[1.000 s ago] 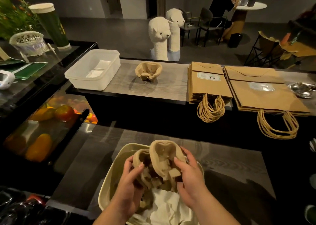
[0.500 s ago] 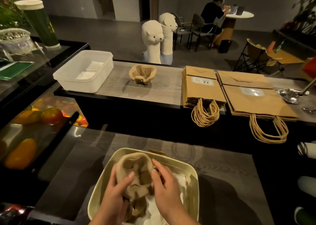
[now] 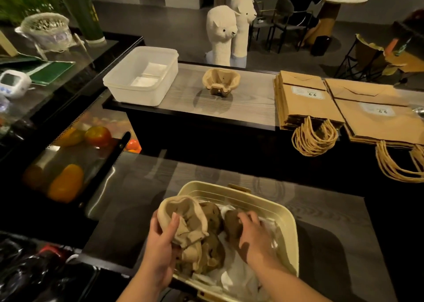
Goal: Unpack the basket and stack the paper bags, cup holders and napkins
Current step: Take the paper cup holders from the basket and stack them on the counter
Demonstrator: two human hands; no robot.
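A cream basket [image 3: 288, 214] stands on the near counter, holding brown pulp cup holders and white napkins [image 3: 236, 276]. My left hand [image 3: 161, 244] grips a light cup holder [image 3: 183, 219] at the basket's left rim, thumb inside it. My right hand [image 3: 254, 235] reaches into the basket and curls over a darker cup holder [image 3: 231, 223]. On the raised shelf one cup holder [image 3: 220, 81] sits alone. Two stacks of flat paper bags [image 3: 302, 99] [image 3: 376, 118] lie to its right, handles hanging over the edge.
A white plastic tub [image 3: 142, 76] with folded white paper inside stands at the shelf's left. Two plush alpacas [image 3: 226, 33] rise behind the shelf. A glass case with fruit [image 3: 68, 164] lies to my left. A person sits at a far table.
The cup holders I held raised with both hands came down into the basket. My hands have parted: the left keeps the light holder, the right moved right onto another.
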